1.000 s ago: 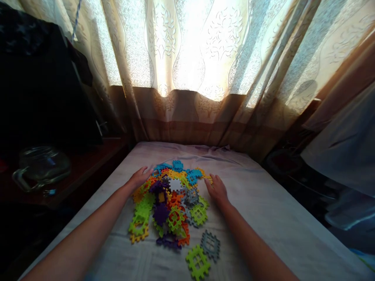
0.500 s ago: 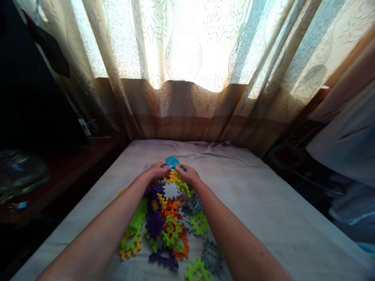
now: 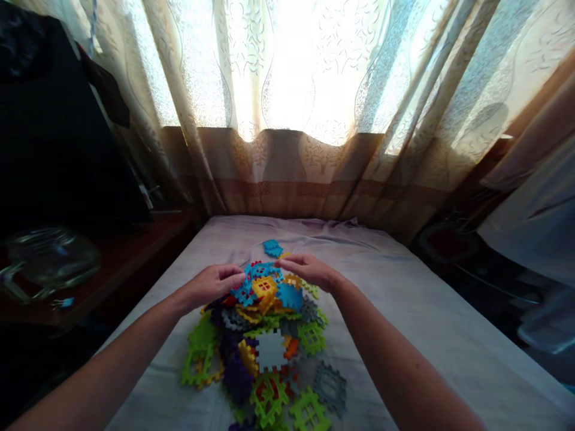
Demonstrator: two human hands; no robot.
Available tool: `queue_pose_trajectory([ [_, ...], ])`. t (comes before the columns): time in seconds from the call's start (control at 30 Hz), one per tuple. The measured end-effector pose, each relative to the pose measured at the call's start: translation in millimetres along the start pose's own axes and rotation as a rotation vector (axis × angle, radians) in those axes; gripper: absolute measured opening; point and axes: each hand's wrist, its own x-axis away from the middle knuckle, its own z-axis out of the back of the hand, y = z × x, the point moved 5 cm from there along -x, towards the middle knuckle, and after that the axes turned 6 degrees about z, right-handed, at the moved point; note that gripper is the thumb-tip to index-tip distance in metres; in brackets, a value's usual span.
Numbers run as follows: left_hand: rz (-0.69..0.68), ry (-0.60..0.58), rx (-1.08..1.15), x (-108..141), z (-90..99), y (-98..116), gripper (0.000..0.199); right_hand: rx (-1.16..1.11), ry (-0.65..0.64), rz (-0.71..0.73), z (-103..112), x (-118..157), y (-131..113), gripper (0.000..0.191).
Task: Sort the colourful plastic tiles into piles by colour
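A heap of colourful plastic interlocking tiles lies on the bed, with toothed edges and some with window cut-outs. My left hand is at the heap's far left side, fingers stretched out, beside a blue tile. Across from it, my right hand extends flat over the far right side, near the top of the heap. Neither hand visibly grips a tile. Between them sits a yellow window tile. Nearer to me are a white tile, a dark purple tile and a green tile.
A pale sheet covers the bed. One blue tile lies beyond the heap. Patterned curtains hang behind the bed. At left, a dark wooden table carries a clear glass vessel. Cloth hangs at right.
My hands have drawn back towards me and spread apart. Blue and yellow tiles that were at the far end now sit on top of the heap. One blue tile stays behind.
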Motion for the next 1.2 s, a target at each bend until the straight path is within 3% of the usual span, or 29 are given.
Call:
queue_pose_trajectory([
  [0.1,-0.011,0.265,-0.122,15.3,11.6,-22.9,0.057,0.292,0.248,-0.17,20.6,-32.3,26.7,0.041],
  [0.17,0.005,0.409,-0.22,18.3,10.3,-43.5,0.061,0.389,0.307,-0.257,20.3,-57.8,45.3,0.048],
  [0.33,0.147,0.459,-0.394,13.9,-13.7,-91.7,0.065,0.463,0.24,-0.368,-4.8,-97.5,77.6,0.067],
  [0.47,0.086,0.467,-0.423,13.8,-21.1,-98.4,0.061,0.455,0.128,-0.262,-29.0,-98.4,78.0,0.049],
  [0.63,0.069,0.489,-0.382,13.9,-19.0,-96.1,0.062,0.357,-0.003,-0.096,-47.9,-69.1,55.2,0.031],
  [0.83,0.079,0.511,-0.266,12.0,-16.9,-90.6,0.053,0.229,-0.079,0.029,-52.3,-20.4,3.0,0.032],
  [1.07,0.04,0.464,-0.156,16.7,-13.8,-73.1,0.055,0.475,-0.187,0.239,-88.8,54.5,-69.1,0.03],
  [1.2,0.036,0.459,-0.119,33.8,-9.4,-68.3,0.063,0.495,-0.205,0.339,-96.1,84.9,-81.2,0.027],
])
